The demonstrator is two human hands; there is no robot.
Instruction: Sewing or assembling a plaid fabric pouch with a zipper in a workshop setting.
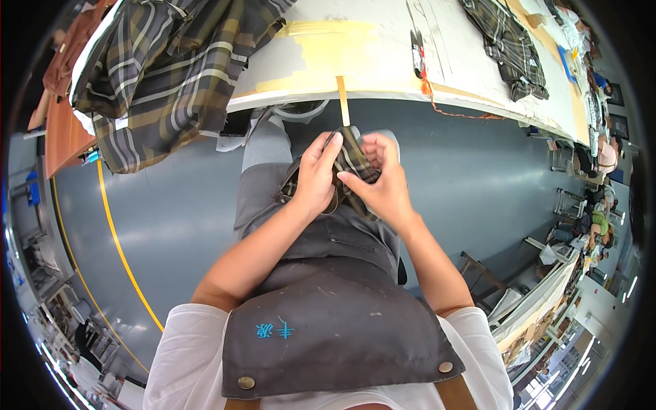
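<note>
A small dark plaid cloth piece point(354, 158) is bunched above my lap, between my two hands. My left hand point(318, 171) pinches its left side, thumb pointing up along the fabric. On the other side my right hand point(383, 179) curls round the cloth, with its thumb reaching across below and its fingers bent over the top. Folds hide the fingertips in part. A narrow yellow strip point(344, 101) runs from the table's front edge down to the top of the cloth; whether it is joined to the cloth, I cannot tell.
Ahead stands a white table point(389, 41) with yellow tape on it. Plaid garments point(171, 68) drape over its left front edge, and more plaid fabric point(509, 48) lies right. Dark-handled snips point(417, 55) with an orange cord point(444, 109) rest near the edge. People sit far right.
</note>
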